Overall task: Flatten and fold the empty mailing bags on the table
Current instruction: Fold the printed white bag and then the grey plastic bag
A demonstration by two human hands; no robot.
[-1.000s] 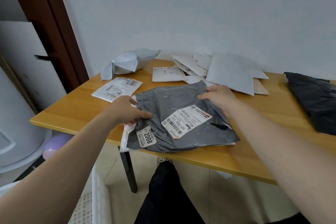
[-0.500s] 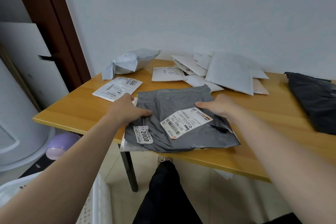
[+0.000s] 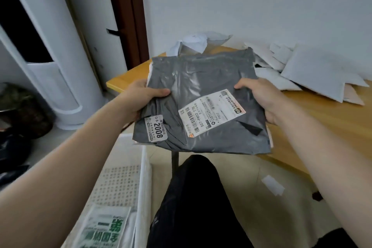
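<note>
A folded grey mailing bag (image 3: 201, 86) with two white shipping labels is held in the air, off the wooden table (image 3: 322, 115), with a white bag edge showing under it. My left hand (image 3: 141, 96) grips its left edge, thumb on top. My right hand (image 3: 261, 96) grips its right edge. Several white mailing bags (image 3: 314, 72) lie in a heap at the back right of the table. A crumpled white bag (image 3: 197, 43) sits at the table's far left, partly hidden by the grey bag.
A white perforated basket (image 3: 120, 187) stands on the floor at lower left, with a green-printed bag (image 3: 104, 229) in it. A tall white cylindrical appliance (image 3: 50, 50) stands left. My dark trouser leg (image 3: 197, 197) is below. A paper scrap (image 3: 272, 184) lies on the floor.
Both hands have lifted the grey bag off the table and carried it left, toward the basket. The view has swung left and down.
</note>
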